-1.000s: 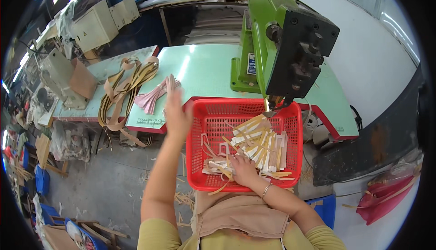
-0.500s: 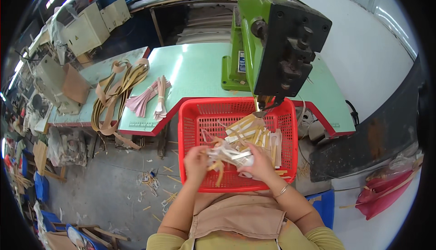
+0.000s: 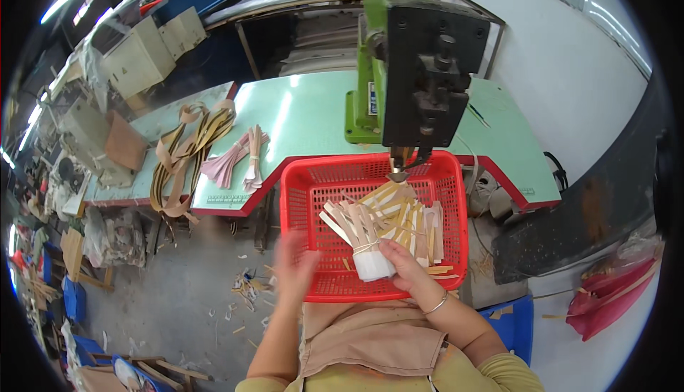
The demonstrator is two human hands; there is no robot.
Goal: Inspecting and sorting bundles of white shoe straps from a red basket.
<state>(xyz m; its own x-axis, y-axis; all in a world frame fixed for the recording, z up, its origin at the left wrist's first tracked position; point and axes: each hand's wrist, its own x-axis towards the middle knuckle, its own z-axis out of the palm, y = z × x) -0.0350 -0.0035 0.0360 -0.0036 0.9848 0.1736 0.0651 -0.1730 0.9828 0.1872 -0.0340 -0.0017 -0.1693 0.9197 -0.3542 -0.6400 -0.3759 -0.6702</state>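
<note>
My right hand (image 3: 405, 264) grips a bundle of flat beige and cream strips (image 3: 360, 230) by its white end, thumb on top near a thin tie around the strips. The bundle is held over a red perforated plastic basket (image 3: 296, 203). More yellowish and pale strips (image 3: 407, 214) lie in the basket beyond and to the right of the bundle. At the basket's left rim, my left hand (image 3: 293, 267) is smeared by motion, and its fingers cannot be made out.
A green machine with a black front plate (image 3: 434, 79) overhangs the basket's far side. On the green tabletop (image 3: 313, 114), pink and beige strip bundles (image 3: 231, 158) and looped straps (image 3: 187, 151) lie to the left. Scraps (image 3: 249, 286) litter the floor. A blue bin (image 3: 511, 331) stands at right.
Loose tangled pieces between my hands are gone from view. My left hand has moved left, off the bundle; the strips now fan out neatly from my right hand.
</note>
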